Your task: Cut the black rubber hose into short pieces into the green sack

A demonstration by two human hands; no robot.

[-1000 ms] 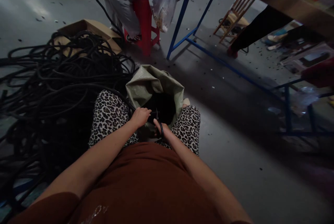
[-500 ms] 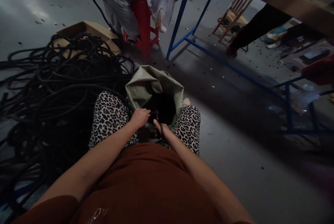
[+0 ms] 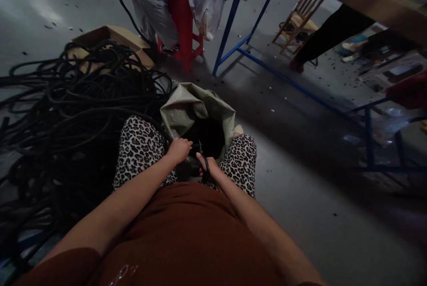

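My left hand [image 3: 180,150] is closed at the near left rim of an open olive-green sack [image 3: 176,103] between my knees. A black rubber cord [image 3: 143,116] runs over my left knee into that hand, and a short dark end shows past the fingertips. In my right hand [image 3: 207,164] is a pair of black-handled scissors [image 3: 206,171], fingers wrapped round the handles. The blades point away from me over the sack mouth, close beside the left fingertips. Deep shadow hides the sack's contents.
A big tangle of black cords [image 3: 83,94] covers the floor on my left, partly over a cardboard box [image 3: 126,41]. Ahead, a person in grey trousers sits on a red stool [image 3: 187,32]. A blue-framed table [image 3: 230,23] and a wooden chair [image 3: 298,17] stand to the right.
The scissors have turned slightly in my right hand, with more of the handle loops showing below it. My left hand has stayed in place.
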